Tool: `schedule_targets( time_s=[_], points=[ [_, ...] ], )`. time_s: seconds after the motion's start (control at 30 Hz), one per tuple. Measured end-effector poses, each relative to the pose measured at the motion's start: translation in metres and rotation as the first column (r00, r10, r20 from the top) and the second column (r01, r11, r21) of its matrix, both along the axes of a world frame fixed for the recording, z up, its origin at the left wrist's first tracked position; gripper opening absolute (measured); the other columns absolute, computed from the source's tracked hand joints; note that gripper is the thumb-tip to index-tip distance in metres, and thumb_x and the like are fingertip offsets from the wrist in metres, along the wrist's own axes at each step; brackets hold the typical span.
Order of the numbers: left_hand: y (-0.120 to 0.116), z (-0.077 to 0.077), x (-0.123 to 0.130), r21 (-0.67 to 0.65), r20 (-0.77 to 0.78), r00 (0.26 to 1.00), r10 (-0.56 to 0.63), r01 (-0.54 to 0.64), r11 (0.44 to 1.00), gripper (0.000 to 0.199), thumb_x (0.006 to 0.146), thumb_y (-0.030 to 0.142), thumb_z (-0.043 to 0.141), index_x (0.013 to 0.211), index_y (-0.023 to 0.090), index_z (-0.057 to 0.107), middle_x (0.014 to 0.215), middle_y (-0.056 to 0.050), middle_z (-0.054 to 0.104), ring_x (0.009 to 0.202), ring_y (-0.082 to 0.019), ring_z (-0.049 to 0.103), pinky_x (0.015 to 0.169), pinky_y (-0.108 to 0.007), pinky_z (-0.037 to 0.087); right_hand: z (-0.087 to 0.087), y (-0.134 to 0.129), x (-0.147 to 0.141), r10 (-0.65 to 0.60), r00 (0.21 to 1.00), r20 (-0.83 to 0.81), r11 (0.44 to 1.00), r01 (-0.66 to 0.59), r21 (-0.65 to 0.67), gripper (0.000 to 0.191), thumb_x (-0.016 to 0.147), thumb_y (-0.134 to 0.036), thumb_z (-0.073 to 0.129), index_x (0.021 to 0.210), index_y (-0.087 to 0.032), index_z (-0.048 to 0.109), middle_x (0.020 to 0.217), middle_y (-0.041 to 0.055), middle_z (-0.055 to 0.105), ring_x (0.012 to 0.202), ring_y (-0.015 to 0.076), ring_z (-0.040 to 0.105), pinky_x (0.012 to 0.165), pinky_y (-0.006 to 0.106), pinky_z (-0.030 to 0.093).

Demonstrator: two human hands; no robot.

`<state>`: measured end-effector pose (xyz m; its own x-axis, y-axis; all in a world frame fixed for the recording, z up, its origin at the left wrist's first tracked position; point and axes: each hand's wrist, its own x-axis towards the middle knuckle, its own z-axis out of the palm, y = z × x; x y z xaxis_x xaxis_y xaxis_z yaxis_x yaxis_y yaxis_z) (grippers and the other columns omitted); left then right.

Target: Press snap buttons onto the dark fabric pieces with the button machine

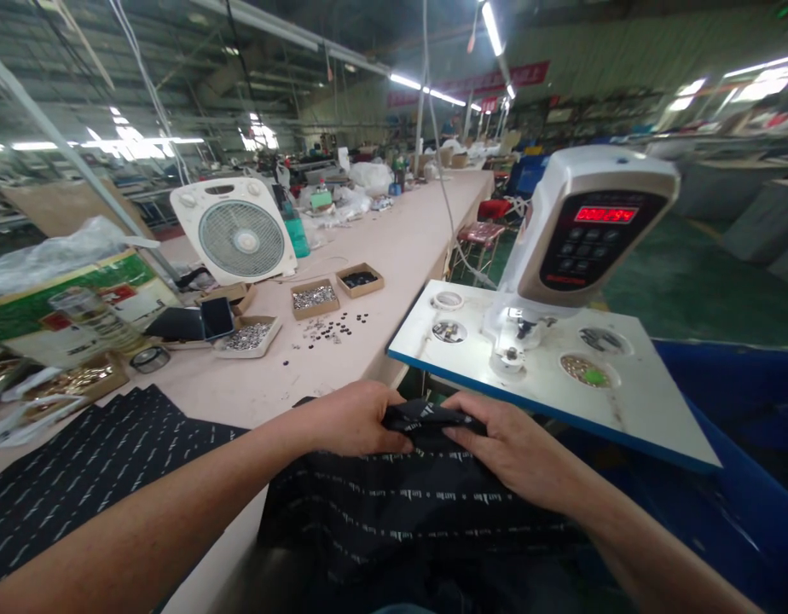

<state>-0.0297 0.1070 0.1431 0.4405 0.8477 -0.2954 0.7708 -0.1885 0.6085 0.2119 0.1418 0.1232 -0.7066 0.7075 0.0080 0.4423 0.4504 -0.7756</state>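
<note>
A black fabric piece [407,495] with rows of small white print hangs in front of me, its upper edge bunched between my hands. My left hand [352,419] pinches that edge on the left, thumb and fingers closed on the cloth. On the right, my right hand [506,443] grips the same edge, thumb toward me. Just beyond the hands stands a white snap-fastening machine [579,230] with a lit red display. Its white worktop [425,328] has round cups of small metal parts set into it. The fabric's lower part runs out of view.
More printed black fabric [106,469] lies on the long table [413,239] at left. Small cardboard boxes hold metal snap parts [314,296] and black pieces [359,279], with several loose ones scattered nearby. Behind them stand a white box fan [240,234] and a teal bottle [297,233].
</note>
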Motion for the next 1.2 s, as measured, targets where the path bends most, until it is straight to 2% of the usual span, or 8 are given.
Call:
schedule_targets(
  time_s=[0.17,0.33,0.47,0.63,0.8,0.93,1.03,1.2],
  points=[
    [0.005,0.0,0.006,0.07,0.152,0.988,-0.033,0.022,0.997,0.014,0.084,0.029,0.063,0.09,0.016,0.066,0.083,0.0,0.067,0.077,-0.015,0.059,0.066,-0.024,0.043,0.0,-0.001,-0.002,-0.028,0.996,0.089,1.0,0.027,0.008,0.023,0.082,-0.04,0.075,0.098,-0.024,0.071,0.089,-0.0017,0.074,0.08,0.021,0.066,0.07,0.029,0.043],
    [0.009,-0.01,0.009,0.032,0.311,0.949,-0.055,0.047,0.998,0.016,0.089,0.028,0.06,0.098,0.017,0.067,0.095,-0.001,0.07,0.087,-0.017,0.061,0.08,-0.028,0.05,-0.003,0.004,-0.003,-0.046,0.991,0.127,0.995,0.034,0.094,0.013,0.086,-0.03,0.064,0.079,-0.02,0.069,0.079,-0.0003,0.072,0.072,0.0198,0.064,0.066,0.029,0.041],
    [0.013,-0.023,0.009,-0.055,0.365,0.931,-0.021,0.044,0.998,0.027,0.09,0.031,0.059,0.112,0.017,0.067,0.106,-0.002,0.072,0.095,-0.02,0.063,0.091,-0.034,0.051,-0.009,0.011,-0.001,-0.006,0.998,0.062,1.0,0.005,0.021,0.01,0.085,-0.022,0.062,0.092,-0.02,0.069,0.089,0.0007,0.074,0.08,0.0204,0.065,0.072,0.03,0.045],
    [0.015,-0.031,0.008,-0.069,0.345,0.938,-0.04,0.068,0.995,0.031,0.094,0.035,0.054,0.113,0.015,0.069,0.109,-0.004,0.073,0.096,-0.02,0.063,0.094,-0.036,0.05,-0.011,0.013,-0.001,0.085,0.996,0.016,0.995,-0.084,-0.048,0.02,0.083,-0.019,0.065,0.102,-0.021,0.07,0.103,0.0018,0.074,0.094,0.0227,0.065,0.086,0.033,0.047],
    [0.016,-0.032,0.008,-0.109,0.351,0.936,0.011,0.03,0.994,0.031,0.095,0.038,0.054,0.114,0.018,0.069,0.109,-0.003,0.073,0.097,-0.02,0.064,0.092,-0.035,0.051,-0.008,0.011,0.0,0.068,0.997,0.045,0.988,-0.061,-0.141,0.018,0.084,-0.03,0.068,0.099,-0.021,0.072,0.096,0.0007,0.075,0.087,0.0231,0.067,0.077,0.032,0.049],
    [0.016,-0.033,0.01,-0.019,0.36,0.933,0.022,-0.016,1.0,0.024,0.094,0.037,0.055,0.095,0.018,0.068,0.094,-0.001,0.07,0.087,-0.017,0.06,0.079,-0.027,0.05,-0.018,0.01,-0.001,0.067,0.997,0.041,0.95,-0.052,-0.308,0.021,0.08,-0.037,0.073,0.091,-0.019,0.073,0.087,-0.0002,0.075,0.079,0.0227,0.067,0.067,0.029,0.049],
    [0.015,-0.033,0.012,0.046,0.334,0.941,0.047,-0.066,0.997,0.022,0.094,0.035,0.056,0.088,0.016,0.065,0.085,0.0,0.066,0.08,-0.015,0.057,0.07,-0.024,0.046,-0.025,0.011,-0.003,0.037,0.999,-0.032,0.954,-0.045,-0.297,0.016,0.08,-0.03,0.069,0.091,-0.019,0.072,0.087,-0.0005,0.074,0.081,0.0221,0.066,0.071,0.029,0.049],
    [0.014,-0.031,0.014,0.073,0.346,0.937,0.04,-0.069,0.995,0.02,0.094,0.033,0.055,0.092,0.017,0.065,0.086,0.0,0.065,0.081,-0.015,0.057,0.073,-0.025,0.045,-0.025,0.012,-0.007,0.02,0.995,-0.101,0.976,-0.042,-0.212,0.021,0.079,-0.016,0.058,0.097,-0.018,0.067,0.094,0.0011,0.073,0.087,0.0219,0.066,0.078,0.03,0.049]
  ],
)
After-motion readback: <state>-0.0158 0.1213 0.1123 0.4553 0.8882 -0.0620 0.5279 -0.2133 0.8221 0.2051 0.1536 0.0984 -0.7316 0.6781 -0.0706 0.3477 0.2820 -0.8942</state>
